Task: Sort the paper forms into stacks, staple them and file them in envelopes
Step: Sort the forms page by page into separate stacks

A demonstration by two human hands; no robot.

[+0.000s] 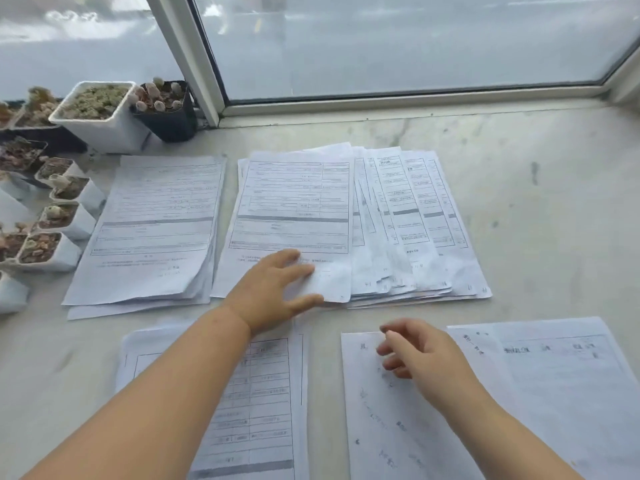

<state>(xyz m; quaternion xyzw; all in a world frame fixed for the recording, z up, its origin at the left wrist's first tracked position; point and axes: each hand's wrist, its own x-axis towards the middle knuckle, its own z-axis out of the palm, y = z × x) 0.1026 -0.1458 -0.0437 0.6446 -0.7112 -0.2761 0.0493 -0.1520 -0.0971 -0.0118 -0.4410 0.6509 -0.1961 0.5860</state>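
Several piles of printed paper forms lie on a pale marble sill. My left hand (273, 289) rests with straight fingers on the lower edge of the middle stack (294, 209), which fans out to the right into a spread of sheets (415, 220). A neater stack (152, 230) lies to its left. Near me lie a form pile (266, 403) under my left forearm and sheets with handwriting (388, 427) under my right hand (415, 351). That hand hovers with loosely curled fingers and holds nothing. More sheets (568, 375) overlap at the near right.
Small pots of succulents (100, 112) crowd the left edge and back left corner of the sill. A window frame (194, 57) and glass stand behind the papers. Bare marble (554, 185) shows to the right of the fanned sheets.
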